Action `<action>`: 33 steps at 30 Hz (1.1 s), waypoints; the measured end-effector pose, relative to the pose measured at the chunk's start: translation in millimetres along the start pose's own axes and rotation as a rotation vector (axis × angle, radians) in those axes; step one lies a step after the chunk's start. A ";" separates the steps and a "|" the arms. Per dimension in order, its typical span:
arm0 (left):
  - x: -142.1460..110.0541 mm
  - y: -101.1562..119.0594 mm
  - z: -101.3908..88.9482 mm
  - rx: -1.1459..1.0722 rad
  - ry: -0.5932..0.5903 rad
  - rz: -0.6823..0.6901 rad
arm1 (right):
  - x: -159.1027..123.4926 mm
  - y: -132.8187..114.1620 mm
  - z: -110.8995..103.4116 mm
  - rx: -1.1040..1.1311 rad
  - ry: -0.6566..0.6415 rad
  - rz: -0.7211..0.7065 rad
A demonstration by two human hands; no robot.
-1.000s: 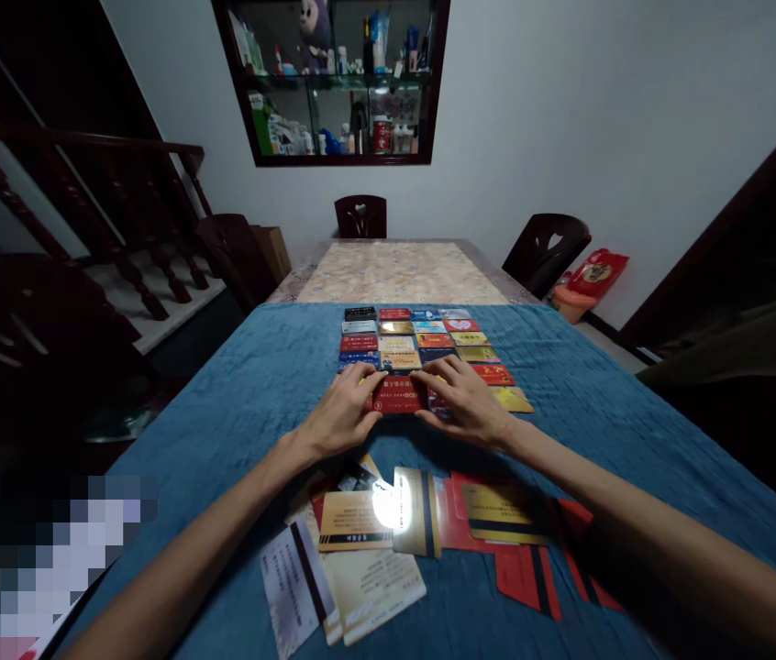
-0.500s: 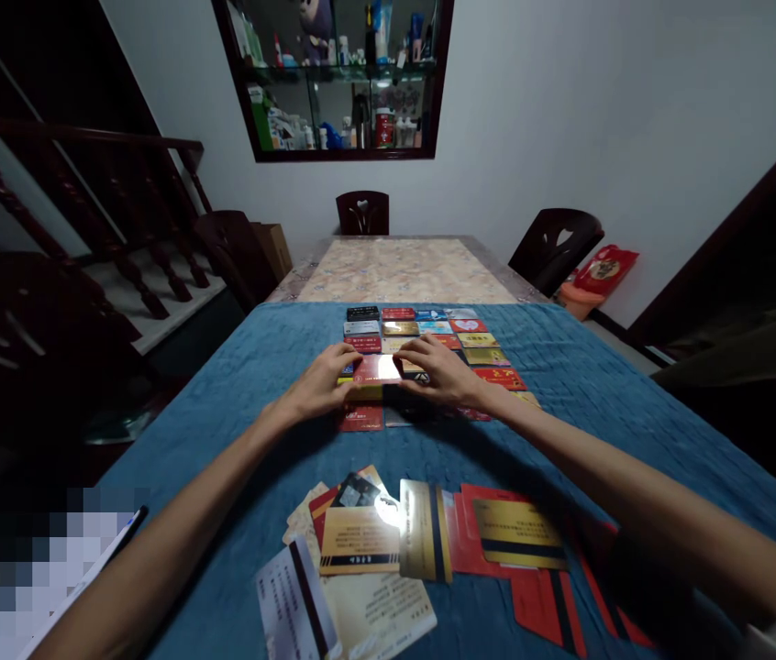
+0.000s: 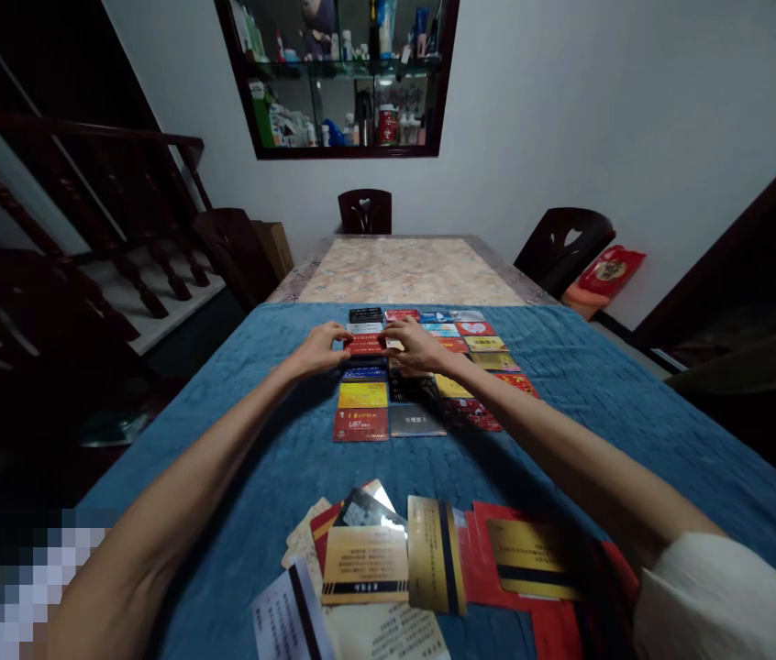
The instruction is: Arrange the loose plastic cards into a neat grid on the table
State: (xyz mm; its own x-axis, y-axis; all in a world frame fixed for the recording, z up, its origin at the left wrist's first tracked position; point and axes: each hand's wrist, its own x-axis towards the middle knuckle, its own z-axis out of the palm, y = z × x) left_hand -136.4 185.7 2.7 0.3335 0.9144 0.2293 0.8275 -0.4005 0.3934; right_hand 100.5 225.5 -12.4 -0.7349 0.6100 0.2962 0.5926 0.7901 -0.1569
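Observation:
Many plastic cards lie in a neat grid (image 3: 422, 367) on a blue cloth (image 3: 567, 412). My left hand (image 3: 319, 349) and my right hand (image 3: 419, 346) reach far forward and pinch the two ends of a red card (image 3: 365, 346) in the grid's left column, fingers curled on its edges. Below it in that column lie a blue card (image 3: 364, 374), a yellow card (image 3: 362, 395) and a red card (image 3: 360, 424). A grey card (image 3: 416, 421) lies next to the red one.
A loose pile of cards (image 3: 429, 559), gold, red and white, lies near me. Past the cloth the table's patterned top (image 3: 402, 270) shows. Dark chairs (image 3: 364, 211) stand round the table. A stair railing (image 3: 85, 211) is left, a wall cabinet (image 3: 347, 78) behind.
Both hands have slid away from me up the grid with a red card between them. Rows near me that the hands covered now show.

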 end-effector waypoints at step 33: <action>31.6 -21.9 19.6 0.089 -0.192 0.035 | 28.9 14.2 19.3 -0.130 -0.246 0.116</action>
State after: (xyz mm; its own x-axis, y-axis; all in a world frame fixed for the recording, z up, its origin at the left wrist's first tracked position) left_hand -135.1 224.5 -16.2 0.4357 0.8977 0.0648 0.8475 -0.4334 0.3062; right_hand 81.3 255.5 -24.2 -0.7080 0.7049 0.0433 0.7032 0.7093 -0.0495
